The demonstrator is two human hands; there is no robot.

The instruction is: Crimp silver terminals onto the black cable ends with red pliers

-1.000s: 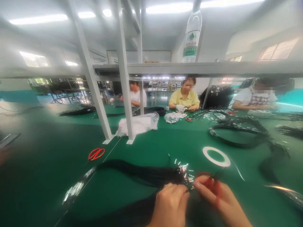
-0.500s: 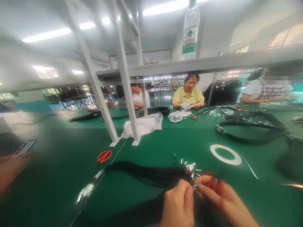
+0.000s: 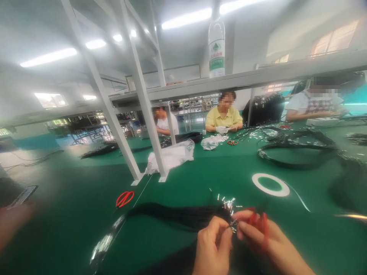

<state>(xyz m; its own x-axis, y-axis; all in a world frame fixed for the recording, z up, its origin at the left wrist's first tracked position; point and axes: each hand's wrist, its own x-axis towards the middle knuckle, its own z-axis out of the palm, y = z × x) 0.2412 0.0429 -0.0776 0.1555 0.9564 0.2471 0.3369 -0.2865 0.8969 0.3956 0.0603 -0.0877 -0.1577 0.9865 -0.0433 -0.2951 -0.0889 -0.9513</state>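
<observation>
A bundle of black wires (image 3: 177,217) with bare metal ends lies across the green table. At its right end my left hand (image 3: 213,242) is closed in a pinch on a black wire among the metal tips (image 3: 228,204). Just right of it, my right hand (image 3: 263,236) has thumb and forefinger pinched close to the same tips. Red-handled scissors (image 3: 265,227) hang looped on its fingers, their blades mostly hidden. Whether the right fingertips also grip a wire end is too small to tell.
Another pair of red scissors (image 3: 125,199) and a roll of white tape (image 3: 271,185) lie ahead. White shelf posts (image 3: 146,95) stand on the table beside a plastic bag (image 3: 177,154). Coiled black wires (image 3: 298,165) lie right. Co-workers sit opposite; a person's hand (image 3: 17,217) holds a phone at left.
The view has shifted slightly. Both hands stay at the wire ends, with my left thumb and forefinger a little differently posed.
</observation>
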